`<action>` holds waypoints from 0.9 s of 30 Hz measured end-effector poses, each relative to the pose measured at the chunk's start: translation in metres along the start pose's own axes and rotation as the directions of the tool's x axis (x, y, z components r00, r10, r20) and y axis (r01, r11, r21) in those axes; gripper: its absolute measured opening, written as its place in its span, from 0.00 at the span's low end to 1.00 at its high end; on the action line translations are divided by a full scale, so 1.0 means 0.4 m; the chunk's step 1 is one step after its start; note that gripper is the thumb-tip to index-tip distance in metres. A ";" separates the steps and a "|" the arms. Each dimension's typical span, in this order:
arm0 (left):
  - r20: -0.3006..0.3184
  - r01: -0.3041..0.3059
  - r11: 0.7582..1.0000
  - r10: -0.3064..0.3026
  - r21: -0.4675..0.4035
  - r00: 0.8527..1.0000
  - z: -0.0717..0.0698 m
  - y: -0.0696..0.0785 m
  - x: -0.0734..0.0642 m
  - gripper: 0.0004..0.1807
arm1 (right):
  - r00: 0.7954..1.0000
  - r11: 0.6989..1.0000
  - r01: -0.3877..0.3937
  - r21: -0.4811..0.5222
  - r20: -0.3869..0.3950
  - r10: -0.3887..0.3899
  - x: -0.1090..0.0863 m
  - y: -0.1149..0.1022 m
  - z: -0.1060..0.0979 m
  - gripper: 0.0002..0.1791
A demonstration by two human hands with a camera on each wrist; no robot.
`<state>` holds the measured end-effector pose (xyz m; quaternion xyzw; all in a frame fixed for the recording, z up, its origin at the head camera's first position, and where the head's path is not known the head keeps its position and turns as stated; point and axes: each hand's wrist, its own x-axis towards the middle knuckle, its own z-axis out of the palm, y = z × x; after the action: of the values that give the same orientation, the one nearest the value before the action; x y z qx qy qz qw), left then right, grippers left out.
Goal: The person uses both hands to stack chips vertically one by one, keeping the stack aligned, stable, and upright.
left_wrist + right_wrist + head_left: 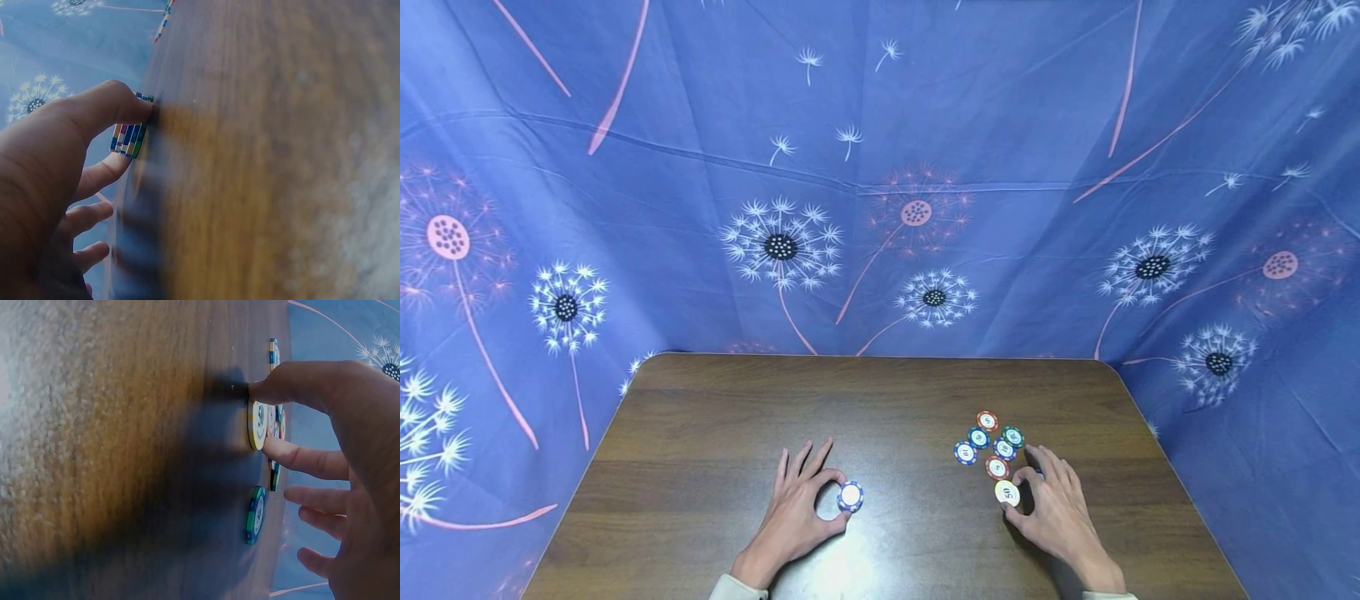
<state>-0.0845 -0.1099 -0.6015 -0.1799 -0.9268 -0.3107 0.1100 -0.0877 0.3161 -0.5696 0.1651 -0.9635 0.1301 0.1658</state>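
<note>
My left hand [797, 512] pinches a stack of poker chips [851, 496] between thumb and index finger, the other fingers spread. A blue-and-white chip tops the stack; the left wrist view shows its striped edges [129, 139], with green at the bottom. On the right, my right hand [1054, 508] pinches a yellow-edged poker chip marked 50 [1007, 493] by its rim with thumb and index finger. A green-edged chip [255, 514] lies under that hand, mostly hidden in the head view.
Several loose chips lie just beyond the right hand: a red one [987, 421] farthest off, a green one [1013, 437], a blue one [966, 452] and a nearer red one [997, 467]. Behind the brown wooden table [737, 408] hangs a blue dandelion-print cloth [1030, 275].
</note>
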 end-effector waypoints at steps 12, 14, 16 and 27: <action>-0.003 -0.001 1.000 0.001 -0.014 1.000 -0.003 0.004 -0.003 0.22 | 1.000 1.000 0.003 -0.011 0.008 -0.003 -0.001 0.002 0.000 0.22; -0.011 -0.009 1.000 0.009 -0.013 1.000 -0.003 0.003 -0.004 0.22 | 1.000 1.000 0.017 -0.015 -0.006 -0.017 0.000 0.004 0.004 0.22; -0.024 -0.018 1.000 0.018 -0.008 1.000 -0.002 0.003 -0.005 0.22 | 0.999 0.999 0.034 -0.024 -0.026 -0.034 0.000 0.006 0.009 0.22; -0.073 -0.047 0.999 0.048 0.008 0.996 0.002 0.005 -0.006 0.22 | 0.992 0.998 0.058 -0.029 -0.111 -0.061 -0.005 0.005 0.028 0.23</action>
<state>-0.0815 -0.1085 -0.6018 -0.1900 -0.9185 -0.3117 0.1518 -0.0899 0.3150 -0.5809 0.1839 -0.9490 0.1217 0.2255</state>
